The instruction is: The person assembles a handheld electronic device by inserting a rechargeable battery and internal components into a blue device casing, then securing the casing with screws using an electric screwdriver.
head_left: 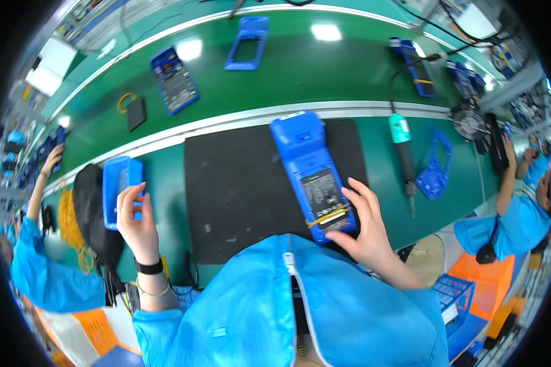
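A bright blue zip-front smock point(275, 306) fills the bottom of the frame, closest to the lens, with both bare forearms rising from it. Above it spreads the green tabletop point(251, 73), crossed by a pale rail from the left edge to the upper right. A black work mat point(239, 189) lies at centre frame on the near side of the rail.

On the mat's right half rests a blue handheld device point(315, 174), tilted with its head toward the rail, a yellow band around its lower end. The right hand point(364, 229) holds that lower end, its grip closed on the casing with the thumb beneath and the fingers along the right edge.

At left of centre, the left hand point(134, 220), wearing a dark wristband, reaches into a blue tray point(119, 189) that sits just beside the mat; its grip is half curled over the tray's edge, and what the fingertips hold, if anything, cannot be told. A black bag point(95, 214) lies just left of the tray.

A teal-and-black electric screwdriver point(404, 153) lies right of the mat, next to an empty blue holder point(434, 165). Beyond the rail, a blue parts case point(174, 79) and a blue frame point(248, 41) sit at upper centre. Co-workers in blue smocks appear at both side edges.
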{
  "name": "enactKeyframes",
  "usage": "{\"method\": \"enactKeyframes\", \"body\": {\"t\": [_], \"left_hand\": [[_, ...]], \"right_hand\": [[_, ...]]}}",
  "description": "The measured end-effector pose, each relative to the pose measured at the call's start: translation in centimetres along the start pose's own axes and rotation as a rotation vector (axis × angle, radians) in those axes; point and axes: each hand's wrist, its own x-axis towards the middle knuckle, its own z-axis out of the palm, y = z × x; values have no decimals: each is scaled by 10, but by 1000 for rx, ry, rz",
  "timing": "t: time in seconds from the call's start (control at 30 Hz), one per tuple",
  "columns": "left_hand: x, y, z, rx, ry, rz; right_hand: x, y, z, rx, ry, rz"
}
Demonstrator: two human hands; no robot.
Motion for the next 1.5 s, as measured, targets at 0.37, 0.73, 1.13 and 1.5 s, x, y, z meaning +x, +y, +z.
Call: {"method": "enactKeyframes", "body": {"t": [0.37,0.73,1.13,1.5], "left_hand": [[-48,-21,-13,219,-287,-32],[-31,-39,8,134,-367,-12],[22,-35,-46,240,48,56],[2,-41,-42,-157,-46,-108]], "right_hand": [[4,1,33,-331,14,-137],[14,-8,8,-134,-28,-1],[26,-10,-18,1023,-159,241],[28,-21,-13,946,-218,245]]}}
